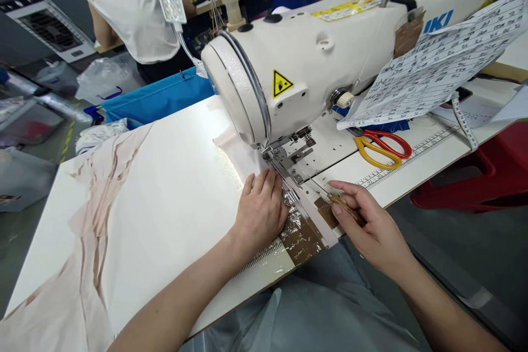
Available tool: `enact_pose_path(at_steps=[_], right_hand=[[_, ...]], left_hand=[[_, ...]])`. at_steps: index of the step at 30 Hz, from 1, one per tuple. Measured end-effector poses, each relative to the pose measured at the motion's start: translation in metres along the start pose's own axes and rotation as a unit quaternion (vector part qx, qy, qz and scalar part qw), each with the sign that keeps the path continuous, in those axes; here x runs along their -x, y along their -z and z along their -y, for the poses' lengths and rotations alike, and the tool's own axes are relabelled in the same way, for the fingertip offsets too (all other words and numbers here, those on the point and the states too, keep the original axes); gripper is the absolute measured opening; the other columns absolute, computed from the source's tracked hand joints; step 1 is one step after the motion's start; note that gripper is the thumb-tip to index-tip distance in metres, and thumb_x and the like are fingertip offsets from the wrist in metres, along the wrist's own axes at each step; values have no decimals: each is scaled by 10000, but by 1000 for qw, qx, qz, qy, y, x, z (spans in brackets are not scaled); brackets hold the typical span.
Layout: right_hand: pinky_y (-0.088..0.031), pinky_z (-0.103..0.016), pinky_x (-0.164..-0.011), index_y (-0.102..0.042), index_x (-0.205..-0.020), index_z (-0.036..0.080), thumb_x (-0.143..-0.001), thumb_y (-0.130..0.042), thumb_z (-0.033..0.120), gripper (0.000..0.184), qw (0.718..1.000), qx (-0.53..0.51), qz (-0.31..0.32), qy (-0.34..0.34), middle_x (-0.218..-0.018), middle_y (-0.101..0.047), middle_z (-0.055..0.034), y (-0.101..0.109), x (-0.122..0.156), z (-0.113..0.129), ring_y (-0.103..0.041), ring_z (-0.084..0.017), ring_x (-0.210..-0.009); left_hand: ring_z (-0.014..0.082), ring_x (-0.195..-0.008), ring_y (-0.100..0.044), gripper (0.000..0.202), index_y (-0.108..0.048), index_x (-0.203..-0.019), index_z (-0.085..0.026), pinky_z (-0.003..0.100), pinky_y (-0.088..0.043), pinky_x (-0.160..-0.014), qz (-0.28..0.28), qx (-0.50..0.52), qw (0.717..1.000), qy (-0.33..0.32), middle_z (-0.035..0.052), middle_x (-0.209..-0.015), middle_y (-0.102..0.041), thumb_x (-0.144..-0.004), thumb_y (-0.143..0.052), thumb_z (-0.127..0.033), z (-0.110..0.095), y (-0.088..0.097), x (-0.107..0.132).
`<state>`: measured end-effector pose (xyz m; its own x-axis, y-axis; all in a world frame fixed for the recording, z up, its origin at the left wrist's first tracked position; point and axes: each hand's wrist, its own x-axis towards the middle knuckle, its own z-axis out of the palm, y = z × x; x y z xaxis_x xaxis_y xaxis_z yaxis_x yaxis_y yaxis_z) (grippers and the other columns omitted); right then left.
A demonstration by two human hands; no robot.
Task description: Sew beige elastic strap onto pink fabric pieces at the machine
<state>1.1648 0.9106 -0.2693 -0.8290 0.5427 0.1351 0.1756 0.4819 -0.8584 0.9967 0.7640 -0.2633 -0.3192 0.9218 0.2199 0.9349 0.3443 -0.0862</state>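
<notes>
Cloth (235, 151), pale pink, lies beside the needle area of the white sewing machine (322, 60); the left hand (262, 206) rests palm-down at its near edge, fingers extended. The right hand (369, 225) pinches a slender tool (339, 199) by its brown handle. Scissors (377, 152) lie farther right on the tabletop (177, 176).

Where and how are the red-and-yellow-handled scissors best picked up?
By the handle loops, probably from the table's near edge: they lie exposed, facing it, while the printed sheet hides the blades. The nearer right hand holds a pointed tool.
</notes>
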Motion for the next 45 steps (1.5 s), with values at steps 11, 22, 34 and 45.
enact_pose_path(at_steps=[11, 22, 34, 45], right_hand=[[-436, -237, -560, -589, -1134, 149, -966, -452, 143, 217, 958, 71, 23, 277, -783, -598, -34, -36, -25, 16, -561, -138, -641], [-411, -250, -533, -641, -1056, 130, -948, -435, 135, 232, 902, 294, -17, 314, -851, -678, -57, -54, -38, 22, -632, -153, -664], [-396, -265, -553, -643, -1083, 128, -940, -464, 111, 230, 865, 408, -9, 291, -812, -690, -66, -60, -35, 30, -636, -167, -641], [-378, -279, -527, -638, -1207, 134, -920, -509, 107, 316, 854, 456, -5, 251, -833, -722, -81, -66, -35, 35, -646, -166, -609]], left_hand=[[299, -1121, -542, 408, -538, -1277, -42, 459, -493, -952, -17, 57, 997, 45, 194, -1256, -578, -939, -411, -232, 13, -6, -11], [288, -1094, -539, 412, -536, -1269, -24, 426, -502, -933, -42, 66, 996, 31, 191, -1232, -588, -891, -425, -146, 19, -12, -10], [269, -1077, -535, 399, -555, -1262, -80, 417, -494, -934, -27, 79, 994, 64, 157, -1205, -578, -885, -433, -135, 21, -9, -13], [275, -1133, -529, 371, -594, -1225, -94, 445, -468, -980, -45, 114, 991, 58, 134, -1248, -611, -888, -444, -135, 40, -13, -15]])
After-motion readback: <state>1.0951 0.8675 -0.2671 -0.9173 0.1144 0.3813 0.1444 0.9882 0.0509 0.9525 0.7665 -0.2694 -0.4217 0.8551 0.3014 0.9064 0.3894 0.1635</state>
